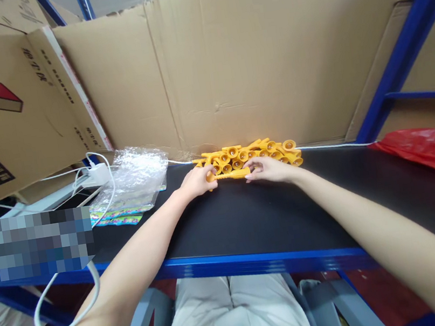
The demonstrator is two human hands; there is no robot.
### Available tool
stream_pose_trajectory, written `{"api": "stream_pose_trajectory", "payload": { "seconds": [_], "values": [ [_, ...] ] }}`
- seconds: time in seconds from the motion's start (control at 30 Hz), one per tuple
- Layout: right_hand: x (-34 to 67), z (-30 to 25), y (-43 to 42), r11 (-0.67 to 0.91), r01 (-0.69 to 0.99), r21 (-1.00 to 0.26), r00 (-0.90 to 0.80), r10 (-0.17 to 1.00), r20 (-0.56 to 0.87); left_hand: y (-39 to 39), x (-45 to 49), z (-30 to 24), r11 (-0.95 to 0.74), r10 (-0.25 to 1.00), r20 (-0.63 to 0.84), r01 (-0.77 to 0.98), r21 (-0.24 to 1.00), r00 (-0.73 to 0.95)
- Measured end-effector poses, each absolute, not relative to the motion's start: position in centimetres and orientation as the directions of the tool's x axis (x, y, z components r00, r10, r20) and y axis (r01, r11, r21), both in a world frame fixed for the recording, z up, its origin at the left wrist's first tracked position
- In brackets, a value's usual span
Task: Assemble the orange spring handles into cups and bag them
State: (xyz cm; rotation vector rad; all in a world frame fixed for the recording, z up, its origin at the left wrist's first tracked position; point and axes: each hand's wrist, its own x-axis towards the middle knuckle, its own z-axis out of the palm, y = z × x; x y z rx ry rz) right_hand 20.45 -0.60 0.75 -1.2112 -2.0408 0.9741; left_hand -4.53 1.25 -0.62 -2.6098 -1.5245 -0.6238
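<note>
A yellow-orange plastic stick-like piece [230, 174] lies level between my two hands, low over the black tabletop. My left hand [199, 181] has its fingers closed around the left end. At the right end, the thumb and fingers of my right hand [269, 169] pinch it. Directly behind it is a pile of similar yellow plastic pieces [270, 147], stacked against the cardboard. Many of these show round, cup-shaped open ends facing me. My fingers cover both ends of the held piece, so its full shape is hidden.
Clear plastic bags [133, 178] with colourful printed edges lie to the left, near a white charger [98, 173] with cables. A red plastic bag [432, 152] lies on the right. Cardboard [259, 58] walls the back of the black table [250, 218], which has a blue front edge.
</note>
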Motion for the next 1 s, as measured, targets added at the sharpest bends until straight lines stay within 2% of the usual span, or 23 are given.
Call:
{"api": "stream_pose_trajectory", "payload": {
  "seconds": [0.13, 0.5, 1.0],
  "values": [
    [20.18, 0.89, -0.85, 0.26, 0.418, -0.871, -0.438, 0.897, 0.057, 1.23, -4.56, -0.63, -0.517, 0.817, 0.381, 0.842, 0.153, 0.433],
    [20.42, 0.27, -0.28, 0.206, 0.421, -0.883, -0.433, 0.901, 0.004, 0.91, -4.19, -0.45, -0.48, 0.835, 0.366, 0.869, 0.118, 0.411],
    [20.15, 0.04, -0.14, 0.244, 0.429, -0.869, -0.462, 0.887, 0.021, 1.08, -4.55, -0.66, -0.511, 0.812, 0.397, 0.85, 0.13, 0.428]
  ]
}}
